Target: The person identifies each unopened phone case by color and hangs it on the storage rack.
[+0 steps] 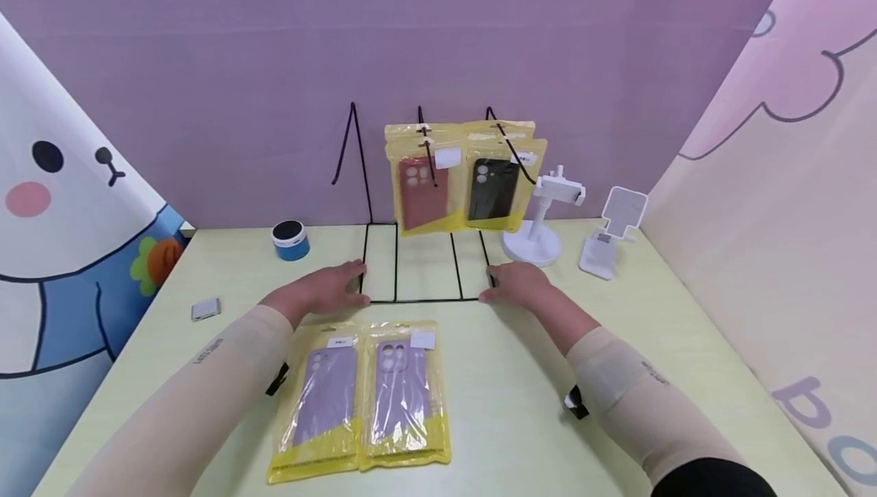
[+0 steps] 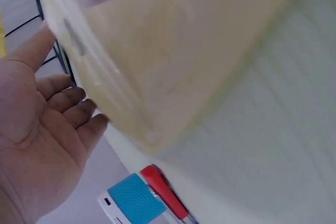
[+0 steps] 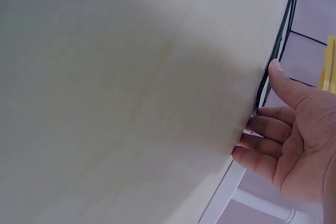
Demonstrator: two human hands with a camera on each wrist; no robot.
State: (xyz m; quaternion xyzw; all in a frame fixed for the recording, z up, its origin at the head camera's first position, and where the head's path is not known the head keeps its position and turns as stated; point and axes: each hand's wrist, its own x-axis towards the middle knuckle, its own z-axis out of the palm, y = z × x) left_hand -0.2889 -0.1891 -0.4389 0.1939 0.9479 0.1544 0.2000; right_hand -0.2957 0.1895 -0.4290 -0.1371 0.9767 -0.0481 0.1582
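Note:
A black wire display rack [image 1: 425, 301] stands on the table, its flat base toward me and its hooks rising at the back. At the base's left front corner my left hand [image 1: 330, 288] grips the wire, thumb and fingertips on it. My right hand [image 1: 517, 285] holds the right front corner likewise, thumb [image 3: 281, 80] on the front wire and fingers curled at the side. Bagged phone cases, a red one [image 1: 423, 192] and a black one [image 1: 492, 191] in front, hang from the middle and right hooks; the left hook is bare. Two bagged purple cases [image 1: 325, 390] [image 1: 400, 390] lie before the rack.
Left of the rack sits a blue round speaker [image 1: 291, 240], with a slim red object [image 2: 164, 191] beside it in the left wrist view. A small grey-white block [image 1: 205, 309] lies further left. Two white phone stands [image 1: 531, 244] [image 1: 599, 253] stand at the right.

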